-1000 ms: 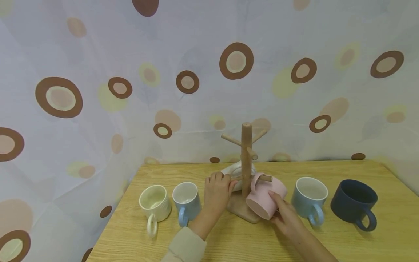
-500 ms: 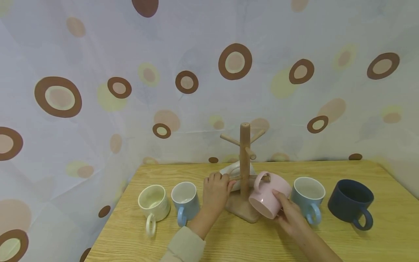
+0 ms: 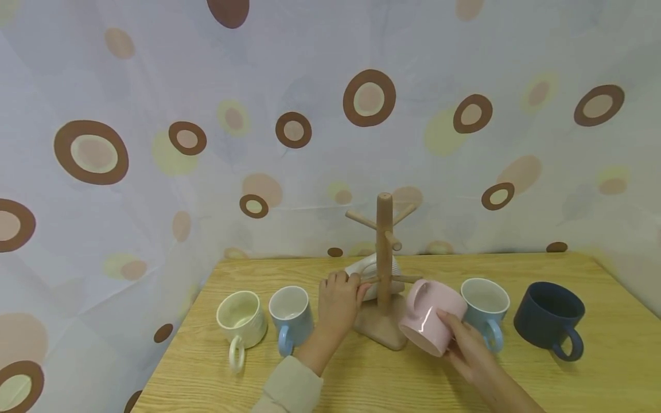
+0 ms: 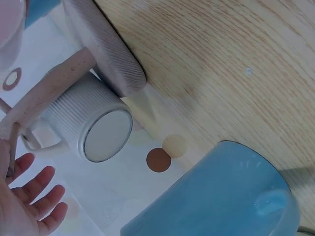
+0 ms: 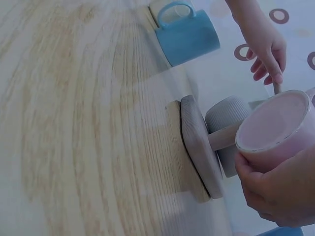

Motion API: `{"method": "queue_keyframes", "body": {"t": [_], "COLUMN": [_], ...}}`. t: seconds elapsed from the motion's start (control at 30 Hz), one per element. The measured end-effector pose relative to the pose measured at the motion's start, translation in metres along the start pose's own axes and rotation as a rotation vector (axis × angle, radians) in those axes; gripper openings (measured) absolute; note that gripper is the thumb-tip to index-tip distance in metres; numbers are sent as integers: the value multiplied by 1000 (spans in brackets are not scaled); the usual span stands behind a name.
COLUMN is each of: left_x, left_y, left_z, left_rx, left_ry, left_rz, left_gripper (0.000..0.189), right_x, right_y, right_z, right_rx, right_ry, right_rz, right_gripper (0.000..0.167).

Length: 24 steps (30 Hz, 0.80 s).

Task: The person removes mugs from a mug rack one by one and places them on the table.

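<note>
A wooden mug tree (image 3: 384, 246) with several pegs stands on the table. My left hand (image 3: 338, 301) pinches a lower left peg between thumb and forefinger, the other fingers loosely spread in the left wrist view. Just right of the post, my right hand (image 3: 467, 347) grips a pink mug (image 3: 431, 321) by its body, thumb on the near side. The mug is tilted, base toward me, its handle (image 3: 415, 298) close to the tip of the lower right peg (image 3: 408, 279). Behind the post, a white ribbed mug (image 4: 83, 113) sits tilted, partly hidden by my left hand and the tree.
On the left stand a cream mug (image 3: 242, 321) and a light blue mug (image 3: 293, 318). To the right are another blue mug (image 3: 482, 304), partly behind the pink one, and a dark navy mug (image 3: 548, 315). A spotted cloth (image 3: 320, 74) hangs behind the table.
The pink mug has moved right and slightly toward me in my right hand; its handle, earlier around the lower right peg, is now at the peg's tip. My left hand stays on its peg.
</note>
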<state>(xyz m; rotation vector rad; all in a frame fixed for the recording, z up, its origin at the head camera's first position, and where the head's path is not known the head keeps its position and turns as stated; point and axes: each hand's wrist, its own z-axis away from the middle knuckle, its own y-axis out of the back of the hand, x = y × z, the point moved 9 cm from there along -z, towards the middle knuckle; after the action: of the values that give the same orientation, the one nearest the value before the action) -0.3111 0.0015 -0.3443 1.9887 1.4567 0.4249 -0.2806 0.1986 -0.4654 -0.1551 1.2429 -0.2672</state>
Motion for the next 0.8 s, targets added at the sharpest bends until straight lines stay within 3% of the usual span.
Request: {"method": "queue_keyframes", "body": {"t": [0.37,0.67,0.8], "left_x": [0,8,11], "left_y": [6,35,43], "left_z": [-3,9,12], "left_rx": [-15,216,234], "left_ry": [7,-130,-155], "left_rz": [61,168,288], "left_gripper": [27,30,25], "right_x": [3,-6,-10], "right_y": [4,-9,-16], "right_z": [9,17,19], "right_rx": [-22,-110,-114], "right_ry": [27,169,197], "right_rz": [103,203,246], "right_gripper": [62,67,69]}}
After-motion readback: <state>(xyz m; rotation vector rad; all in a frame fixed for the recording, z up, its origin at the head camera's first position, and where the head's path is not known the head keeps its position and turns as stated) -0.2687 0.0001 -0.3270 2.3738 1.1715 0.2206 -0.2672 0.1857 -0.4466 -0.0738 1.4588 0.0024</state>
